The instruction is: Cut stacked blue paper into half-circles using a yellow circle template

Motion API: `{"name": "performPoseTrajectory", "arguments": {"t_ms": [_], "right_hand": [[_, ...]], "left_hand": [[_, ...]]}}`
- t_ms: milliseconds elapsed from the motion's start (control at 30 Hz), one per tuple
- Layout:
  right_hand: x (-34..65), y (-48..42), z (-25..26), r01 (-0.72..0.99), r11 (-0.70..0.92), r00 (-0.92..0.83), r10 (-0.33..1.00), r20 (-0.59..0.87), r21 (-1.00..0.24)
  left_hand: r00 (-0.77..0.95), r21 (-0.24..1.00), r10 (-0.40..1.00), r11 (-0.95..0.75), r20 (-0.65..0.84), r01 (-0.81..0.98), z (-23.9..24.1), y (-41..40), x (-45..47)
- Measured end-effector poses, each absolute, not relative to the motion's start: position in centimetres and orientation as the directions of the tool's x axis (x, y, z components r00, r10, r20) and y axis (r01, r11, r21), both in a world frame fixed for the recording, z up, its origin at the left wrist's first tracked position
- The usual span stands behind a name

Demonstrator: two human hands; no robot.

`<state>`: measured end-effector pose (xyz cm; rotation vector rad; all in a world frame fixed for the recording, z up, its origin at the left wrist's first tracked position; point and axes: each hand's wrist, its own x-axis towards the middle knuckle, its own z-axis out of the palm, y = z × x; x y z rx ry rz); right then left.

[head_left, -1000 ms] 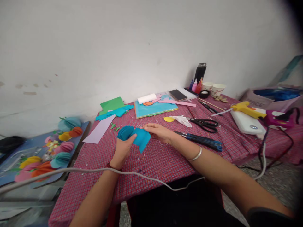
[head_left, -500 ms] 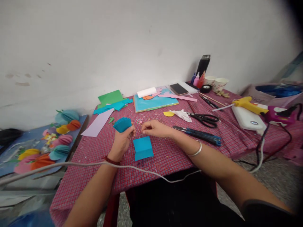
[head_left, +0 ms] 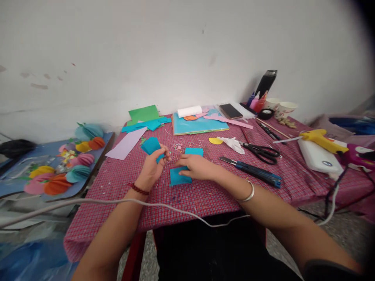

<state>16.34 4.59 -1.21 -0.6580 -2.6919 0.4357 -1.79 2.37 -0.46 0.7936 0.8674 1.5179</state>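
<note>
Over the checked tablecloth, the left hand holds blue papers.

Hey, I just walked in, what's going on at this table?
Someone is working with paper at a table. The left hand holds a stack of blue paper. The right hand is over a blue piece on the table, with another blue piece just beyond; contact is hard to tell. Scissors and a knife lie to the right.
</note>
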Motion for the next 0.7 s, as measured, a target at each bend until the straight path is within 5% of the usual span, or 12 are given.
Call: {"name": "performPoseTrajectory", "arguments": {"t_ms": [333,533,700], "right_hand": [[15.5,4.6,-2.1,0.342,0.725,-0.755,0.591,0.284,-0.598],[16.7,4.7,0.2,0.309,0.757,-0.487,0.646,0.588,-0.575],[17.1,5.2,-0.2,0.376,0.675,-0.36,0.738,0.571,-0.634]], "left_hand": [[-0.168,0.921,0.985,-0.024,-0.046,-0.389,-1.1,3.3,-2.8],[0.049,0.873,0.989,0.145,-0.138,-0.465,-1.7,2.9,-2.3],[0.165,0.801,0.964,0.264,-0.207,-0.538,-1.6,1.8,-0.6]]}}
